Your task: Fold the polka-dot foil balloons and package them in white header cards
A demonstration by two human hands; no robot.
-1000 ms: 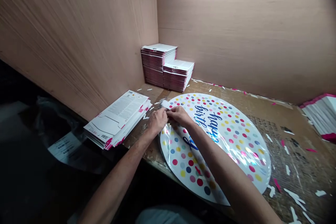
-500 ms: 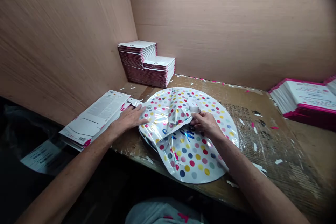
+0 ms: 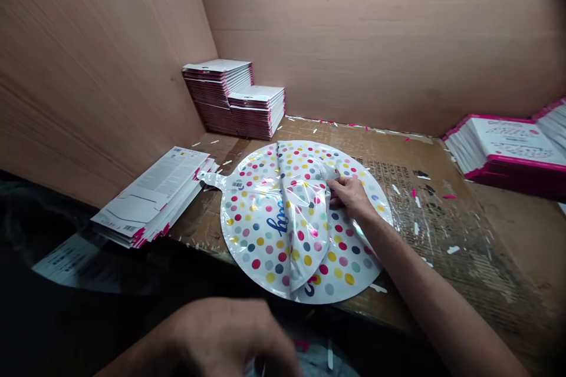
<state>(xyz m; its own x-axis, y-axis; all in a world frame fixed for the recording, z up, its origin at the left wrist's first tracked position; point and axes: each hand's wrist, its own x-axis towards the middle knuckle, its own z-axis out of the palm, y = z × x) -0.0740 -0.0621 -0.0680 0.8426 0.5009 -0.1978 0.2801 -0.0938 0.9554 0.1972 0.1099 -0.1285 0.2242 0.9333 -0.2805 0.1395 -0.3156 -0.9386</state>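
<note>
Since half a second ago, my left hand (image 3: pixel 234 336) has moved off the round white foil balloon with coloured dots (image 3: pixel 256 212). In the head view it hangs low, blurred and loosely curled; I cannot tell if it holds anything. My right hand (image 3: pixel 331 188) pinches the balloon's turned-over layer above the cardboard-covered brown bench (image 3: pixel 469 230); that pinch wants lightness and a straight crease. The balloon overhangs the near edge; most room lies rightward.

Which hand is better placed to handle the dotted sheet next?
Probably the right hand: it pinches the dotted sheet, while the left hand is clear of it, low in view.
</note>
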